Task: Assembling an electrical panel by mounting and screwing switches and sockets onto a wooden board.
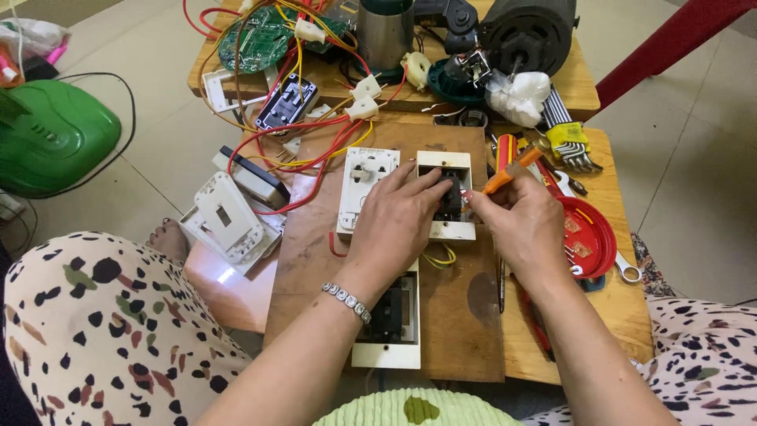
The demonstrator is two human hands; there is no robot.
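While left hand (398, 221) pinches black switch module (451, 199) inside white rectangular plastic frame (446, 230) — keep it steady; right hand (520, 225) grips orange-handled screwdriver (511, 172), tip probably at terminal screw — drive straight.

Your left hand (392, 225) hides the black switch part | orange-handled screwdriver (511, 172) tip hidden | green plastic housing (47, 138) cut off.
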